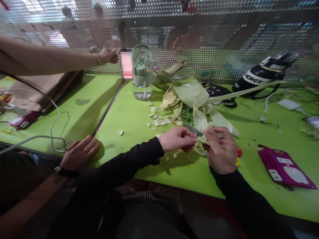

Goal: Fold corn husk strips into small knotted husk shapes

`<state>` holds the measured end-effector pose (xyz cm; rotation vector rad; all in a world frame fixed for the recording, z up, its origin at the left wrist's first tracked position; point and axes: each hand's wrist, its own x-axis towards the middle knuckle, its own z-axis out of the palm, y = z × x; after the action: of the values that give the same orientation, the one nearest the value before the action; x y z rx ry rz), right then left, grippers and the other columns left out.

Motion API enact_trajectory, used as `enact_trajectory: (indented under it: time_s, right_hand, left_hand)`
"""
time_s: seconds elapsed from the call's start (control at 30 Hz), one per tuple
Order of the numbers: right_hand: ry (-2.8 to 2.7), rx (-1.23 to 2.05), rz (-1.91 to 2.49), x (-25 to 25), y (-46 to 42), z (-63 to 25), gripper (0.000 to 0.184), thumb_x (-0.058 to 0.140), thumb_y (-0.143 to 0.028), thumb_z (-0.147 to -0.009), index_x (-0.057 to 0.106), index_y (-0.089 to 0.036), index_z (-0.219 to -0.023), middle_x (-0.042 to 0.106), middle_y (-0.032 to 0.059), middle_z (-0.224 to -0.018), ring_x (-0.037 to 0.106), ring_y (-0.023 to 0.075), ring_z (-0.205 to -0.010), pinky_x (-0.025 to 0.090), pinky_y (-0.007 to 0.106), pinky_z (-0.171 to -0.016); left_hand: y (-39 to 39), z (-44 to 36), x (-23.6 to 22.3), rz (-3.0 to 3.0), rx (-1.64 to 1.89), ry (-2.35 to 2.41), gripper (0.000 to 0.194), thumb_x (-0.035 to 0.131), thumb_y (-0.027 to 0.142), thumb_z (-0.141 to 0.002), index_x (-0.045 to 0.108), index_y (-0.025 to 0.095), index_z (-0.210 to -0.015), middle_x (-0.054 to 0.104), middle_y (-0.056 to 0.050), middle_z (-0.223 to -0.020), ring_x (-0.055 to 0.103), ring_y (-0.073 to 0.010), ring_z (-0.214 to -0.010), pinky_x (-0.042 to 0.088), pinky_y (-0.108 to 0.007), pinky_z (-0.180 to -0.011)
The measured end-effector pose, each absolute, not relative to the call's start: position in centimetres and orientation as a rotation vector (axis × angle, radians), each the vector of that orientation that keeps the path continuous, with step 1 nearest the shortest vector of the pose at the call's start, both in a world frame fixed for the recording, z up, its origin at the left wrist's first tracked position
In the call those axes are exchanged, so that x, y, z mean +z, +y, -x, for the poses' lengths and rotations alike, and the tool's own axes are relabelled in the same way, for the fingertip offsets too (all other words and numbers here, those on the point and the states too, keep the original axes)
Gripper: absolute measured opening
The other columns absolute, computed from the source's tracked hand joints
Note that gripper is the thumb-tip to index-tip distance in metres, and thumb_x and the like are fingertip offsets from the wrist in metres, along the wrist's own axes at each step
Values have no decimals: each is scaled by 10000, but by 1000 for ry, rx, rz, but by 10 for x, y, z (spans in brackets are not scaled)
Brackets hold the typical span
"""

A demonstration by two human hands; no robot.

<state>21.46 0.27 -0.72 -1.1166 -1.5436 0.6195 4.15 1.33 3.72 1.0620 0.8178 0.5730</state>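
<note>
1. Black sleeves [139, 156] reach in nearest the head camera, leading to the left hand [175, 137] and the right hand [222, 151] above the green surface [119, 119].
2. Between the two hands is the husk strip [202, 139]: pale yellow-green, thin, crumpled and fibrous.
3. Just beyond it, a husk heap [190, 93] spreads broad, whitish-green leaves over green shreds [187, 115]; small pale scraps [157, 120] lie scattered to its left.
4. Left of the heap, a clear bottle [142, 81] with a grey-green lid stands upright, partly filled with clear liquid, a straw-like tube inside. A black bottle [259, 76] leans at the right back; its contents are hidden.
5. The left hand's fingers are pinched together on one end of the husk strip. The right hand's fingers are clenched around the other end, thumb uppermost.
6. A metal blade [192, 128] slants just beyond the left fingertips; whether the right hand also holds it, I cannot tell.
7. At the left, another person's ringed hand [82, 147] rests at the surface's edge by a dark strip [107, 109]; an outstretched hand [109, 55] is near a blurred upright panel [126, 64].
</note>
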Motion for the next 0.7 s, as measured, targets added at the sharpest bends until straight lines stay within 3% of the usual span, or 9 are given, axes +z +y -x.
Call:
enact_trajectory:
  time_s: [0.13,0.23,0.37,0.53,0.7]
  right_hand:
    - [-1614,449,1185,-2,0,-211,244,626,-490,-910,611,-261,-827,502,-55,-596,392,117,-462,330,267,-437]
    - [-1685,331,1197,2,-1,-208,278,591,-503,-931,611,-241,-839,507,-59,-569,410,114,-456,324,257,-442]
    - [-1842,76,1156,3,-4,-204,388,543,-568,-941,632,-214,-810,649,13,-646,528,140,-488,391,280,-492]
    - [-1883,14,1171,4,-7,-202,386,503,-553,-965,640,-217,-833,696,45,-698,591,159,-523,419,285,-529]
    - [-1709,298,1289,8,-7,-198,338,536,-545,-941,592,-220,-868,518,-42,-557,446,121,-445,364,267,-465]
  left_hand:
    - [17,-37,32,-1144,504,786,159,548,75,-927,521,134,-782,576,52,-630,569,-33,-536,529,-218,-639]
    - [19,-31,34,-1310,535,813,126,632,117,-882,557,138,-782,597,39,-703,570,-55,-624,531,-253,-721]
    - [19,-28,43,-1583,589,1027,133,714,131,-814,595,142,-755,590,47,-726,514,-65,-633,524,-308,-815]
    - [20,-35,41,-1248,489,924,217,515,14,-913,481,143,-743,612,28,-648,587,-42,-567,546,-261,-701]
    - [21,-35,37,-1291,590,881,178,612,59,-876,503,143,-761,565,70,-574,510,-23,-487,431,-172,-519]
